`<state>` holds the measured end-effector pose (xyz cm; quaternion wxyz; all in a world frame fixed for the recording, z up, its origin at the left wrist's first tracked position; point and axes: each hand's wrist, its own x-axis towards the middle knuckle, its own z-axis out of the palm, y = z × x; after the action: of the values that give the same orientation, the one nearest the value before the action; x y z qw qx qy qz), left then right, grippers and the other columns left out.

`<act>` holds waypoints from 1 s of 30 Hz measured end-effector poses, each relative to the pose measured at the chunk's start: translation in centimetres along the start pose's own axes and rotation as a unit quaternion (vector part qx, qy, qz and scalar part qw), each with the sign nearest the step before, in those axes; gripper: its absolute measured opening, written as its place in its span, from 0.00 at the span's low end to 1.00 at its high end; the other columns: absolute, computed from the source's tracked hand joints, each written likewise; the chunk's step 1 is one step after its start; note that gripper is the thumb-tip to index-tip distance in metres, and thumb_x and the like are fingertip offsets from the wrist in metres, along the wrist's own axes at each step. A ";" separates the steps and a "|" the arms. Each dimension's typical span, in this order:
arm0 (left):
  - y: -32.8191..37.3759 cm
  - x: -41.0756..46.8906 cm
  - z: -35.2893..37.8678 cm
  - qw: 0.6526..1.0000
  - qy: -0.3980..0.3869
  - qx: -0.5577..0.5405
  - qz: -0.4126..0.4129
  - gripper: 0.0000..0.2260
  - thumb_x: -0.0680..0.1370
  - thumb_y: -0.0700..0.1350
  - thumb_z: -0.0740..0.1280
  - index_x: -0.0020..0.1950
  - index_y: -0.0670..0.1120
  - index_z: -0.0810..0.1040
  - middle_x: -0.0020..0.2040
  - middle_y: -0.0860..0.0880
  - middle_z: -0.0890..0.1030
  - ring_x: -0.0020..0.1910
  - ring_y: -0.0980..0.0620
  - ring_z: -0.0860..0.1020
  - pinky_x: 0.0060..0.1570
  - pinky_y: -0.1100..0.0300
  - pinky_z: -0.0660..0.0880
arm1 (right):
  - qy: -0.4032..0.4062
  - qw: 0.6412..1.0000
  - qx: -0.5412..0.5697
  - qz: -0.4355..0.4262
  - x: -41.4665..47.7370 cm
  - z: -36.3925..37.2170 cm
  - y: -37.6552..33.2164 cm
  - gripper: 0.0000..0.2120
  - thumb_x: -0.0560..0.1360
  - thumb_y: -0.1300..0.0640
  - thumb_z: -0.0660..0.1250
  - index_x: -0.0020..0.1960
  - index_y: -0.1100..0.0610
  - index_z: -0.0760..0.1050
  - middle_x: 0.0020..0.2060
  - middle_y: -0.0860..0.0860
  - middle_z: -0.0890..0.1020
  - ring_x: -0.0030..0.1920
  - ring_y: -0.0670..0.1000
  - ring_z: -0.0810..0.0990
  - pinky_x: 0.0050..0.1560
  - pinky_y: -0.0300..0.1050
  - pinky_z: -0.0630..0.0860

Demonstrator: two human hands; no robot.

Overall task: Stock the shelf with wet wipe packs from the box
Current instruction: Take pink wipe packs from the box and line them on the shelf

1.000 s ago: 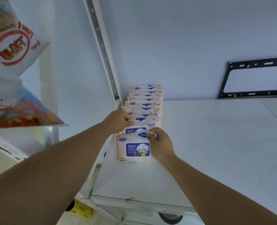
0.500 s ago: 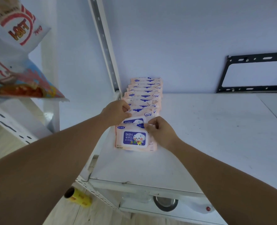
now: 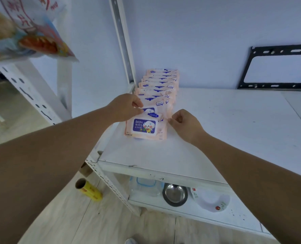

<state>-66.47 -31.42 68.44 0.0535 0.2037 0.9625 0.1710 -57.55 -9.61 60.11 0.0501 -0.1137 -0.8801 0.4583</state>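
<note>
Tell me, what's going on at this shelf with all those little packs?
A person is lining up baby wipe packs in a row on a white shelf. The left hand pinches a pack at the near end. The right hand, curled, sits at the front pack's right edge; whether it grips is unclear.

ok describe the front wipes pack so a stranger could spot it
On the upper shelf, a row of pink packs runs beside the metal upright. The front pack lies nearest the shelf's edge, the only one showing its whole purple BABY WIPES label.
</note>
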 end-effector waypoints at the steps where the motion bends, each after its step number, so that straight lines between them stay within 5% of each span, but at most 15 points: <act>1: 0.1 -0.6 0.2 1.000 0.001 0.000 0.000 0.12 0.77 0.49 0.72 0.59 0.48 0.81 0.58 0.50 0.81 0.53 0.52 0.78 0.50 0.60 0.72 | 0.001 1.000 -0.005 -0.006 -0.5 -0.2 0.2 0.13 0.78 0.45 0.66 0.52 0.55 0.74 0.43 0.47 0.78 0.42 0.49 0.76 0.38 0.40 0.70; 8: 1.2 -5.7 1.6 0.999 -0.008 -0.034 0.023 0.07 0.76 0.49 0.73 0.52 0.50 0.82 0.48 0.54 0.81 0.46 0.55 0.77 0.40 0.67 0.68 | 0.030 1.000 0.000 -0.007 -5.8 -1.7 1.4 0.11 0.78 0.47 0.67 0.50 0.55 0.74 0.41 0.46 0.77 0.43 0.49 0.76 0.38 0.39 0.69; 14: 2.8 -11.2 2.5 0.993 -0.058 -0.060 0.084 0.08 0.75 0.51 0.73 0.51 0.49 0.83 0.48 0.54 0.84 0.48 0.54 0.81 0.48 0.63 0.74 | 0.039 0.999 -0.006 0.016 -13.8 -3.6 2.4 0.12 0.79 0.48 0.67 0.51 0.57 0.77 0.43 0.49 0.80 0.44 0.50 0.78 0.45 0.43 0.74; 19: 5.2 -17.1 5.0 0.983 -0.096 -0.104 0.116 0.07 0.75 0.50 0.74 0.50 0.50 0.83 0.44 0.57 0.83 0.38 0.63 0.78 0.37 0.70 0.70 | 0.064 0.997 -0.033 0.042 -22.9 -5.4 3.4 0.10 0.78 0.48 0.68 0.50 0.56 0.78 0.41 0.47 0.80 0.41 0.46 0.77 0.40 0.39 0.71; 22: 7.3 -20.3 6.9 0.976 -0.133 -0.107 0.139 0.08 0.75 0.51 0.74 0.51 0.50 0.83 0.47 0.55 0.85 0.43 0.61 0.81 0.40 0.69 0.71 | 0.082 0.994 -0.036 0.068 -28.6 -7.0 4.6 0.09 0.78 0.49 0.68 0.48 0.55 0.79 0.41 0.47 0.81 0.40 0.46 0.78 0.35 0.38 0.70; 30: 17.1 -27.4 11.5 0.957 -0.191 -0.098 0.197 0.04 0.74 0.49 0.75 0.47 0.52 0.84 0.44 0.56 0.84 0.45 0.58 0.81 0.44 0.66 0.74 | 0.074 0.986 -0.054 0.136 -40.9 -13.3 10.6 0.08 0.77 0.50 0.68 0.49 0.55 0.80 0.43 0.51 0.84 0.44 0.52 0.82 0.44 0.46 0.78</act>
<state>-33.12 -24.46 64.57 0.2218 0.4119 0.8535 0.2295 -13.73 -3.23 59.75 0.0463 -0.2686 -0.8735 0.4033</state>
